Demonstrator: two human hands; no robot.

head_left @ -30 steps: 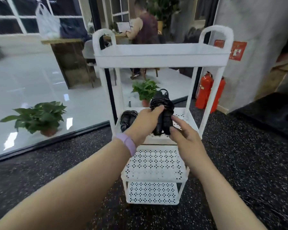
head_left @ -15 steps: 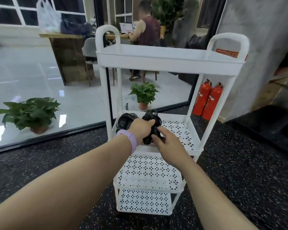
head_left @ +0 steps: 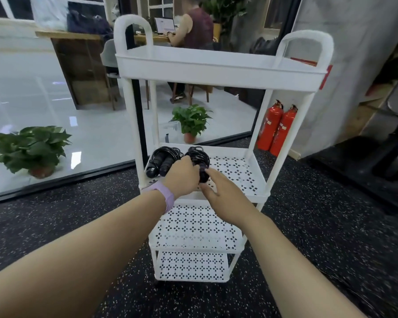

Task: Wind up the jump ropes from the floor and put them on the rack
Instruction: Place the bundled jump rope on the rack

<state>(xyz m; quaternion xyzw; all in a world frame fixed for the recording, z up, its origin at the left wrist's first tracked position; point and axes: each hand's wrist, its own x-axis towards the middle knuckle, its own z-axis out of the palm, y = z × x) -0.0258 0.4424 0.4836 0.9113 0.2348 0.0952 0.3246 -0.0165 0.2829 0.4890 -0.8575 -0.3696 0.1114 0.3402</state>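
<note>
Head camera looks down both forearms at a white rack (head_left: 216,72), and the grip sits at its second shelf (head_left: 239,171). The left hand (head_left: 182,177), with a lilac band at the wrist, curls its fingers round a wound black jump rope (head_left: 199,157); the bundle's coils show just above the knuckles, and its handles run down between the two hands. The right hand (head_left: 225,196) lies just right of that grip with its fingers nearly straight, fingertips touching the lower end of the bundle, steadying it and not closing on it. Whether the bundle already rests on the perforated shelf or hangs just over it, I cannot tell, since the left hand hides its underside.

Immediately left of the grip, a second coiled rope (head_left: 163,160) lies on the same shelf, touching or nearly touching the held one, with no hand on it. So one rope looks stowed and this one is at the point of being set down. What is left, as I judge it, is letting go. The speckled floor in view shows no further ropes, though much of it lies outside the frame.
</note>
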